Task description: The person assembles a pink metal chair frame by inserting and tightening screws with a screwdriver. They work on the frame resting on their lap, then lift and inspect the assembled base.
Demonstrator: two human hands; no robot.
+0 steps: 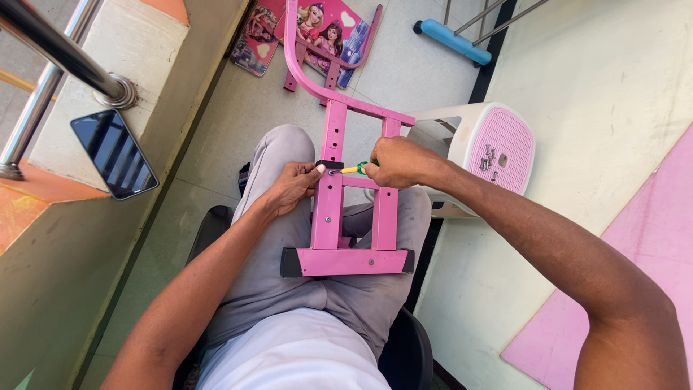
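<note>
Resting across the lap, pink frame point(328, 209) between hands; left point(292, 186) grips upright; right point(395, 162) grips screwdriver point(351, 169).

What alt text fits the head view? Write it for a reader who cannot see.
Seen from above, a seated person steadies a pink frame on their lap with the left hand while the right hand holds a screwdriver to its upright. A white stool stands to the right, a phone on a ledge at left.
</note>
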